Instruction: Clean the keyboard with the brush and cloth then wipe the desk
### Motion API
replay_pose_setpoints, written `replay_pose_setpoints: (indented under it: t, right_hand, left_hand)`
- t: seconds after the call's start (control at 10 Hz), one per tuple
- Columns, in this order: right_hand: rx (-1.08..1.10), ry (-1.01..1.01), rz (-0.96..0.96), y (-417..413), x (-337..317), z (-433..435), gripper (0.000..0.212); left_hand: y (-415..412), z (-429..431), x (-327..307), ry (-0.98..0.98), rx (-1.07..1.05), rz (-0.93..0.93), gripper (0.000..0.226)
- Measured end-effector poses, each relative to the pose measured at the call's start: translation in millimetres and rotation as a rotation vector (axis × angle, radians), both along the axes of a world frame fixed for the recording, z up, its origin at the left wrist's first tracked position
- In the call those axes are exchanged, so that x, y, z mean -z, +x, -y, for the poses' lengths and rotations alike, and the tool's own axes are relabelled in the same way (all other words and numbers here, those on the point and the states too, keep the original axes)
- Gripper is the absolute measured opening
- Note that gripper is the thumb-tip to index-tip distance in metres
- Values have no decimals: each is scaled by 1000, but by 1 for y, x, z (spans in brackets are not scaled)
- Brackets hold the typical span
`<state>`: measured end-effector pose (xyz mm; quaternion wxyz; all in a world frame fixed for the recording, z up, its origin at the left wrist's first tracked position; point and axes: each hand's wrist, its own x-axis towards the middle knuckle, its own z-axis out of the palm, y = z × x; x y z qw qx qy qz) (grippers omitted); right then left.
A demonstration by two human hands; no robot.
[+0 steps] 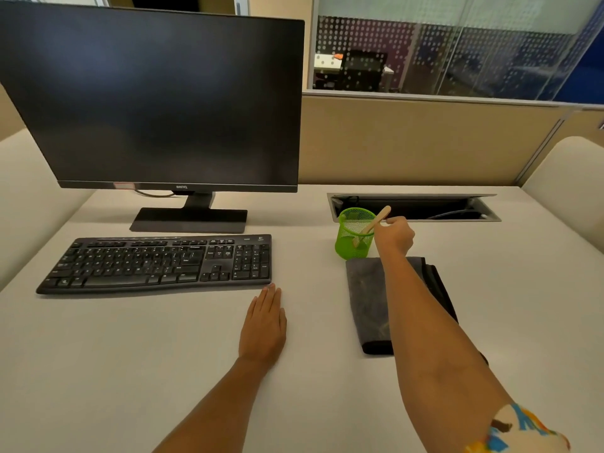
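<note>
right grip (pixel 394 235) out at 1 o'clock, pinched the brush (pixel 383 213) in green cup (pixel 349 246), left grip (pixel 263 325) flat and released on bench (pixel 130 371)

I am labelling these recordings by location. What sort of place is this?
Most likely an office workstation. A monitor and keyboard stand on a pale desk, a low partition panel runs behind it, and above that a glass wall with a dotted film looks into another room.
</note>
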<state>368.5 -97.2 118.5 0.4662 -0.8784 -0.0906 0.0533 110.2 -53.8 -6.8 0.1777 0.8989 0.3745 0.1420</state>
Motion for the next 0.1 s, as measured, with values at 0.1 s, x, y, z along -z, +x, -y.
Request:
replay_pose_setpoints:
  t: [0.1]
  right_hand:
    - [7, 25, -44, -6, -1, 10, 33]
  left_hand:
    - [-2, 0, -7, 11, -7, -30, 87]
